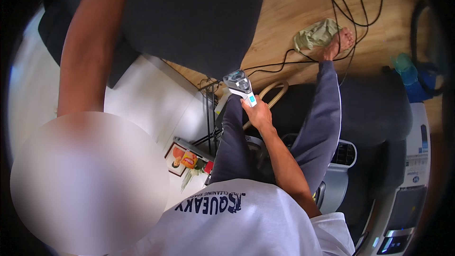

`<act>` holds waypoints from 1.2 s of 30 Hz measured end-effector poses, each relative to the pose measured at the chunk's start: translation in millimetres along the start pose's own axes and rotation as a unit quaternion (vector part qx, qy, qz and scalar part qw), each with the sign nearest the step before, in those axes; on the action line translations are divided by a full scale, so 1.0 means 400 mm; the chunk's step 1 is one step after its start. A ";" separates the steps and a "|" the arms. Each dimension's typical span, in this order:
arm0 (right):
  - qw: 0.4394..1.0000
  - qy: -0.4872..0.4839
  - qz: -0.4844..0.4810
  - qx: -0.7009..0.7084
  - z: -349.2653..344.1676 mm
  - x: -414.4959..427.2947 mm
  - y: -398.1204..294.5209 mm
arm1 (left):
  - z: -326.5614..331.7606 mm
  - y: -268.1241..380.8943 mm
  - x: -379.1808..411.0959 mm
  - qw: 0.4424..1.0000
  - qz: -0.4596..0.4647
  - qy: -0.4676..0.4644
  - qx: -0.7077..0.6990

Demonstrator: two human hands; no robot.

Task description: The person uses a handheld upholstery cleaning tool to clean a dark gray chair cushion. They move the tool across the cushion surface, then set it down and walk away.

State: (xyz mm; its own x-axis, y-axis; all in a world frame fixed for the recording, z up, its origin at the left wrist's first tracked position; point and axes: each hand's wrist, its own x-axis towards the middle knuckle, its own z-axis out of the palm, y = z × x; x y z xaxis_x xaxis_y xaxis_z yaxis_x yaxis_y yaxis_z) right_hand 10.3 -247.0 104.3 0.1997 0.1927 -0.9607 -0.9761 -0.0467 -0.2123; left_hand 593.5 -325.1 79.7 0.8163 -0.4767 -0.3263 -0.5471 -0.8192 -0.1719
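My right hand (pixel 259 112) is closed around the handle of a white and grey upholstery-cleaning nozzle (pixel 240 83) with a clear head. The head meets the lower corner of a large dark grey upholstered piece (pixel 195 17); whether it presses on the fabric, I cannot tell. A beige corrugated hose (pixel 279 92) loops behind the hand and runs down between my legs. On the left, my left arm (pixel 89 42) stretches towards the top edge, and its hand is out of view. A blurred disc covers the area below that arm.
Black cables (pixel 355 7) coil over the wooden floor, beside a crumpled khaki cloth (pixel 312 35) under my bare foot. A grey machine (pixel 336 181) stands by my legs. At right are a white appliance (pixel 416 153) and a blue container (pixel 419 83). A black metal stand (pixel 209 121) and framed picture (pixel 176 158) are at left.
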 end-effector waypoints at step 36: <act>0.847 -0.041 -0.134 0.513 -0.503 0.189 -0.417 | -0.014 0.068 0.014 0.999 0.002 -0.023 0.036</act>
State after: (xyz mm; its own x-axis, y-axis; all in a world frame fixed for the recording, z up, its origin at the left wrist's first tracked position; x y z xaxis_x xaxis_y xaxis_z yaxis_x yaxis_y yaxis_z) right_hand 205.3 -421.9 31.1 0.4604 0.1317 -0.8779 -0.4656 0.8778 -0.1125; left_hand 584.2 -351.9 78.3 0.8050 -0.4639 -0.3697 -0.5644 -0.7909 -0.2365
